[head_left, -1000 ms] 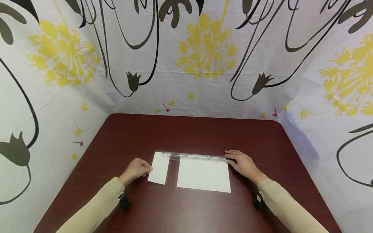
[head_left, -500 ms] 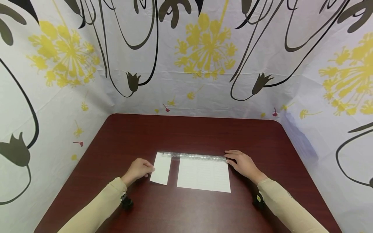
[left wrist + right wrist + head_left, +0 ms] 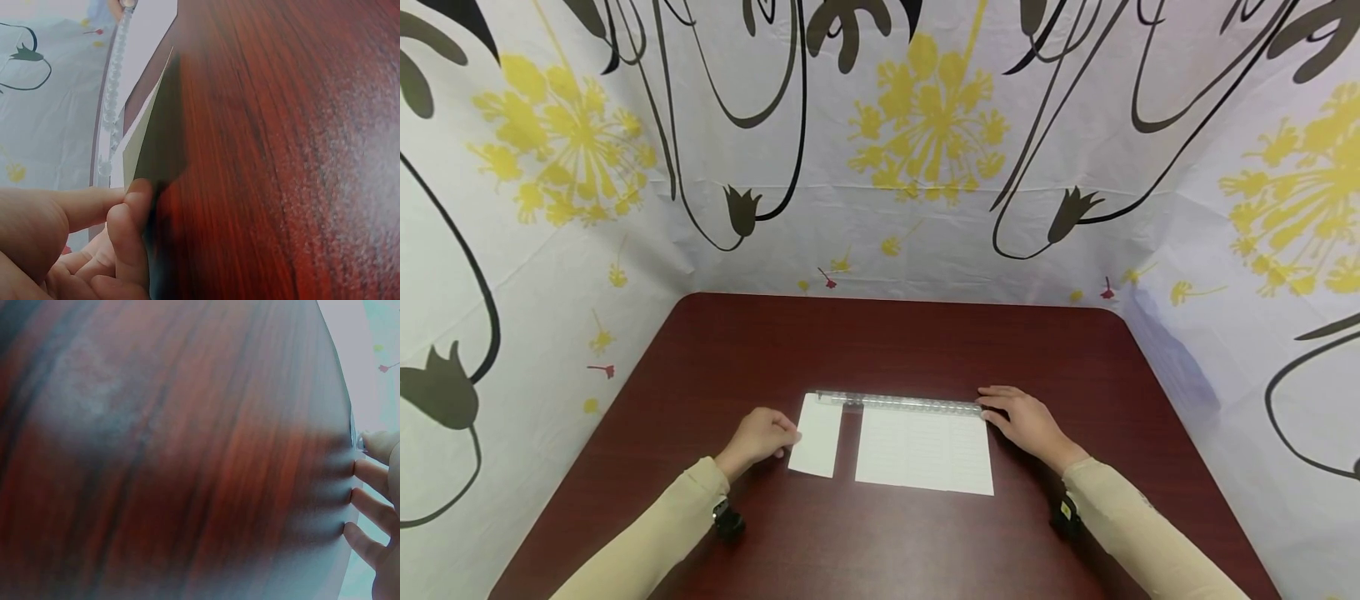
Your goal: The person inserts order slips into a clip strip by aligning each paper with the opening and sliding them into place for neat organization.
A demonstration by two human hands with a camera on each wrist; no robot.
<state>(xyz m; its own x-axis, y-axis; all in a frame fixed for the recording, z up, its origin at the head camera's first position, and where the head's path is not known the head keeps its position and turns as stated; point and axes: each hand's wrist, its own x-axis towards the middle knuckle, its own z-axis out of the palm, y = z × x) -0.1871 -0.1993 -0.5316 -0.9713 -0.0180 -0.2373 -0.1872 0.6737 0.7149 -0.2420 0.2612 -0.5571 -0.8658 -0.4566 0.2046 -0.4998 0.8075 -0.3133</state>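
Note:
Between thumb and fingers, my left hand [image 3: 761, 435] pinches the left edge of a small white sheet [image 3: 816, 437]. In the left wrist view this sheet [image 3: 155, 125] is tilted, its near edge raised off the table. Its top corner meets a clear plastic binding strip [image 3: 917, 405] with a row of ring-like bumps [image 3: 114, 94]. A larger, faintly lined sheet [image 3: 925, 450] lies flat along the strip, separated from the small one by a gap. My right hand [image 3: 1021, 423] rests at the strip's right end, fingers spread; in the right wrist view the fingertips [image 3: 356, 497] touch the table.
The dark red wooden table [image 3: 910, 342] has rounded far corners. A white patterned cloth [image 3: 880, 242] with yellow flowers hangs around its back and sides. A dark device [image 3: 727, 518] is worn on the left wrist, another [image 3: 1065, 517] on the right.
My left hand has moved slightly right, carrying the small sheet closer to the larger one, so the gap has narrowed. The right hand, strip and larger sheet look unmoved.

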